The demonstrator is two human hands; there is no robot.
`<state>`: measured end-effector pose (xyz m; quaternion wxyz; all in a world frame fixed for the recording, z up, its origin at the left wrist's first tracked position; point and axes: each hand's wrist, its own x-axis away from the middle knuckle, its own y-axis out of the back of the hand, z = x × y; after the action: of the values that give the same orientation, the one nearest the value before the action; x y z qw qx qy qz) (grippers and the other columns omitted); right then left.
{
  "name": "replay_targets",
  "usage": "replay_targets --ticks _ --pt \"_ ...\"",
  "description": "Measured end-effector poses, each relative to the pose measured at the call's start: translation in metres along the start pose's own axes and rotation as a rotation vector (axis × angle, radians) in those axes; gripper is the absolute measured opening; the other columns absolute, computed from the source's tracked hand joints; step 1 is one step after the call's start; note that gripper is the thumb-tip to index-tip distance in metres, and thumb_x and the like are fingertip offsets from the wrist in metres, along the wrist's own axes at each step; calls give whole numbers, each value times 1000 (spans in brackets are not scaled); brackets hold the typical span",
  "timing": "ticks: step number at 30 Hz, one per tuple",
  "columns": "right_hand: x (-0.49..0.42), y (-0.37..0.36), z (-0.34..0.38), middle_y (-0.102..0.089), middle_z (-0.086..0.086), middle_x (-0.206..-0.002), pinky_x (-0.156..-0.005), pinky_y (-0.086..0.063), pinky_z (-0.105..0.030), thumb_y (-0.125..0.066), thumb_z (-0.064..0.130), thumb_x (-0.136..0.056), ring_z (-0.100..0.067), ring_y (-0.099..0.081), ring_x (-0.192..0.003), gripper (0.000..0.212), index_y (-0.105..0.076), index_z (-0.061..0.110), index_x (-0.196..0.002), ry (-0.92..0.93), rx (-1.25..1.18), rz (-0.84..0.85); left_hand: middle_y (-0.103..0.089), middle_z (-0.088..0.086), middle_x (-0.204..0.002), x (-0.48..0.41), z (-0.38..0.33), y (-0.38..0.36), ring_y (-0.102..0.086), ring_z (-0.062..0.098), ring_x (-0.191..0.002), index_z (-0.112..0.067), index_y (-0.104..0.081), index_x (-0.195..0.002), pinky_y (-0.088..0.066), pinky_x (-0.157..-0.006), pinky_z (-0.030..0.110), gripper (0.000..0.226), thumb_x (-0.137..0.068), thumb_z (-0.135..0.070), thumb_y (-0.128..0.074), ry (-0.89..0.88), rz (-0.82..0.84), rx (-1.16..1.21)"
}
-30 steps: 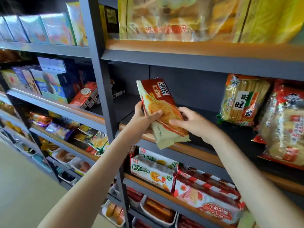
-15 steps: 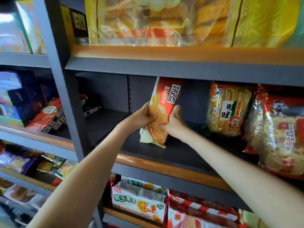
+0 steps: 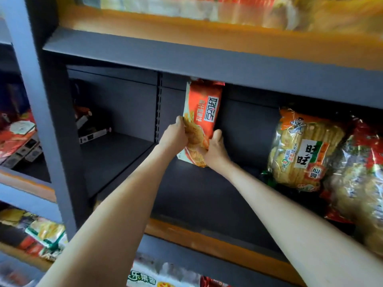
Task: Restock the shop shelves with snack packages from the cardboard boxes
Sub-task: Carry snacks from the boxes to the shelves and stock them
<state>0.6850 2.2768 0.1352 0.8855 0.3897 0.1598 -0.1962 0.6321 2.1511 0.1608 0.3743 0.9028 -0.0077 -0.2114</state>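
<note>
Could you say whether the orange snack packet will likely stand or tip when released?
Likely tips: the orange snack packet is tall, narrow, tilted, steadied by left hand and right hand. Probably pliable: its film seems creased where gripped.

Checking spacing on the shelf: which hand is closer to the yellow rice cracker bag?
Right. The right hand grips the orange packet on the side facing the yellow rice cracker bag; the left hand grips its far side.
</note>
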Motion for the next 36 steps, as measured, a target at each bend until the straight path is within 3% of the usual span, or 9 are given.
replay_targets --ticks 4,10,15,18,20,22,25,30,36 --pt "-2 -5 -4 -42 -15 -130 -86 -40 -30 -66 18 -87 -28 -49 -117 43 -28 11 -106 -92 21 32 -61 20 -106 1 -5 3 -56 34 -84 -4 -36 -115 -47 -71 41 23 -93 -7 -42 48 41 -3" --pt "9 7 11 -44 -16 -131 -98 -43 -45 -65 26 -85 -34 -43 -123 46 -36 5 -114 -250 131 110 -52 19 -128 14 -10 11 -53 35 -115 0 -39 -125 -42 -85 37 39 -92 -17 -52 154 107 -29" --pt "39 20 27 -41 -12 -127 -93 -38 -38 -65 21 -83 -31 -37 -122 45 -35 10 -114 -152 267 62 -53 20 -130 35 -15 14 -52 34 -119 2 -37 -132 -41 -86 33 48 -93 -21 -53 183 166 48" --pt "52 33 39 -40 -10 -127 -94 -39 -40 -65 28 -84 -29 -38 -122 46 -34 14 -115 -165 224 103 -54 20 -130 39 -19 20 -52 34 -118 1 -41 -130 -38 -82 30 44 -92 -19 -52 191 160 96" --pt "59 40 43 -41 -12 -130 -97 -39 -40 -61 29 -86 -29 -38 -125 45 -35 12 -119 -190 205 129 -54 19 -130 40 -22 22 -53 33 -118 -1 -41 -133 -41 -87 32 44 -93 -16 -52 187 153 100" --pt "69 43 43 -43 -12 -130 -92 -38 -30 -59 25 -88 -29 -42 -124 42 -39 10 -122 -191 213 175 -53 19 -132 45 -26 20 -53 33 -119 -3 -39 -138 -42 -94 34 49 -93 -16 -54 176 165 101" --pt "87 44 42 -46 -11 -133 -85 -34 -22 -60 24 -90 -25 -47 -122 44 -46 7 -127 -211 196 246 -50 19 -135 61 -32 15 -51 33 -120 -3 -27 -143 -42 -92 33 57 -91 -12 -50 150 222 55" --pt "101 54 41 -47 -9 -136 -89 -36 -23 -59 25 -91 -22 -46 -125 45 -47 9 -131 -252 149 272 -50 19 -130 73 -42 17 -54 34 -112 -6 -30 -139 -40 -74 31 52 -91 -13 -49 116 266 36" --pt "112 58 52 -56 -9 -126 -81 -39 -24 -56 23 -91 -23 -53 -114 33 -54 11 -122 -237 83 239 -52 16 -134 98 -40 25 -52 30 -118 -7 -38 -139 -39 -81 27 50 -92 -19 -53 117 239 56"
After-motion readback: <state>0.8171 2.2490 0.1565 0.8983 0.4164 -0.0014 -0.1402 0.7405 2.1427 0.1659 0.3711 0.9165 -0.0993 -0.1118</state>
